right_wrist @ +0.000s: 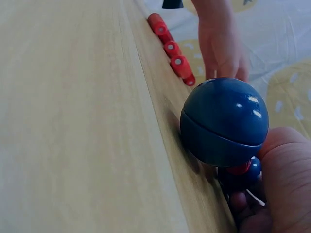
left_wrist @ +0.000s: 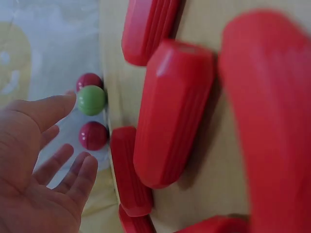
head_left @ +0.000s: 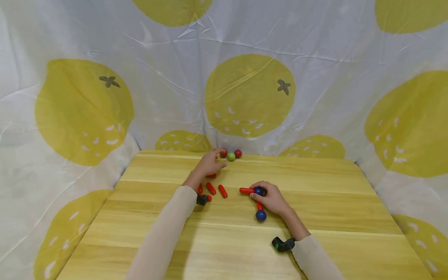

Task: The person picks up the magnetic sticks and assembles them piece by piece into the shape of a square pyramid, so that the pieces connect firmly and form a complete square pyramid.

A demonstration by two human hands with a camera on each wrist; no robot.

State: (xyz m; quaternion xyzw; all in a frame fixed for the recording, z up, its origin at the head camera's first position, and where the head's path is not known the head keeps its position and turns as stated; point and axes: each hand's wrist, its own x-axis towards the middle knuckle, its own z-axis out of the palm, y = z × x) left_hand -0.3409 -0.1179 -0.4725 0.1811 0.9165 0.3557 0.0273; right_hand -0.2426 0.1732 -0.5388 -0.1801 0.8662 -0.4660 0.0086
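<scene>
My left hand (head_left: 209,163) reaches over the far side of the table, thumb and fingers spread apart. Just beyond its fingertips sit a green ball (head_left: 231,156) and two dark red balls (head_left: 238,153), grouped at the back edge. In the left wrist view nothing lies between the fingers, though whether a fingertip touches a ball I cannot tell. My right hand (head_left: 274,199) grips a blue ball (head_left: 258,191) between thumb and fingers. One red rod (head_left: 246,190) sticks out leftward from that ball. Another red rod (head_left: 259,206) runs from it toward a second blue ball (head_left: 261,216) nearer me.
Several loose red rods (head_left: 222,191) lie under and beside the left forearm, left of the blue balls. Behind the wooden table (head_left: 231,241) hangs a white cloth (head_left: 175,81) printed with yellow fruit. Dark wrist cameras (head_left: 283,244) are worn on both arms.
</scene>
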